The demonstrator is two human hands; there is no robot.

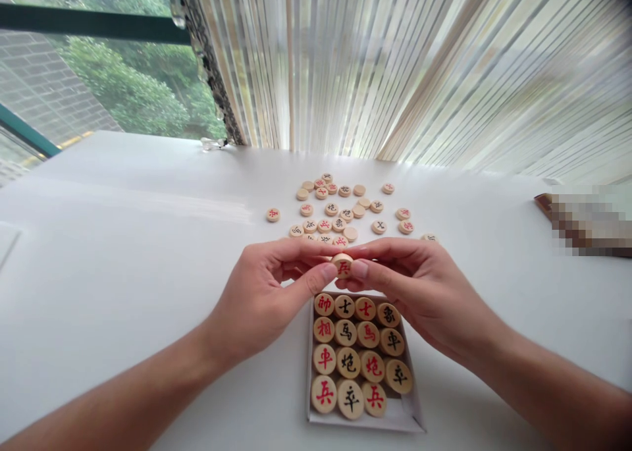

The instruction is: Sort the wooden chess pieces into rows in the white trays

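Observation:
Between the fingertips of my left hand [269, 293] and my right hand [412, 286] is a round wooden piece [342, 265] with a red character. Both hands pinch it, thumbs toward me, just above the far edge of a shallow white box [405, 415]. Inside the box, round pieces with red or black characters stand in rows, among them a black-marked piece [350, 398] in the nearest row. A bare gap shows in the box's near right corner. Beyond my hands, more round pieces [331, 209] lie scattered, some with blank sides up; my fingers partly hide the nearest ones.
The white table [148, 240] reaches to a window and a striped string curtain [345, 62]. At the right edge lies a brown-edged object [546, 204], mostly blurred out. A pale flat object [6, 243] is cut off at the left edge.

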